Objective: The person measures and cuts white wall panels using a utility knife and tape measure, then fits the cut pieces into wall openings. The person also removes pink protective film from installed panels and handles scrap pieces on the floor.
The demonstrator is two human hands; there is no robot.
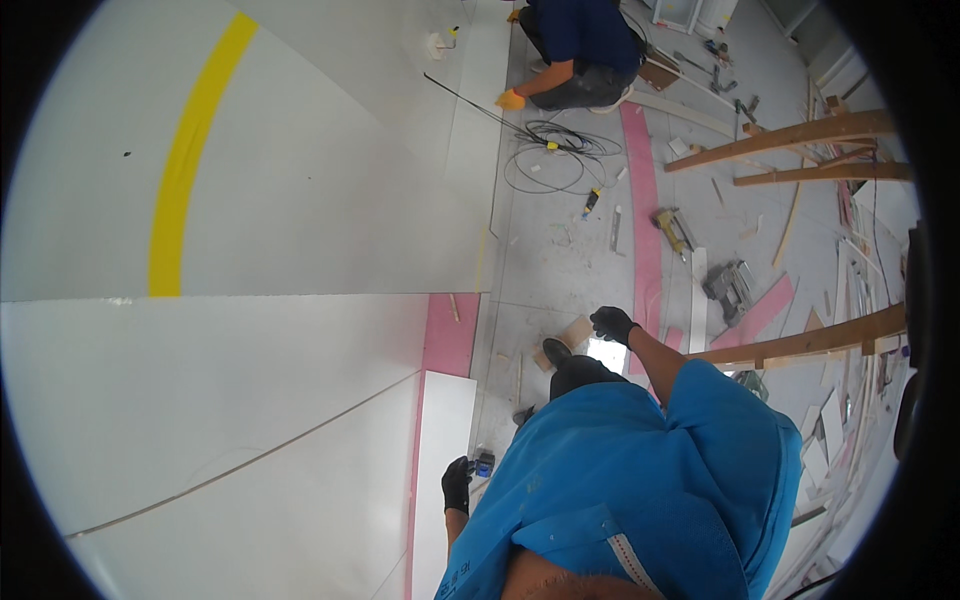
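Observation:
My left hand, in a black glove, is closed around a small black-and-blue tool. It is beside a long white strip at the edge of the large white panel; the tool's exact kind is unclear. Out to the right, my right hand wears the same kind of glove. Its fingers are loosely bent, with nothing visible in them. Below that hand are my dark shoe, a piece of brown board and a bright white rectangle on the floor.
Ahead, a co-worker crouches with an orange-gloved hand near coiled black cable. Two nail guns lie right of a pink strip. Curved wooden beams and offcuts occupy the right. A yellow stripe crosses the left panel.

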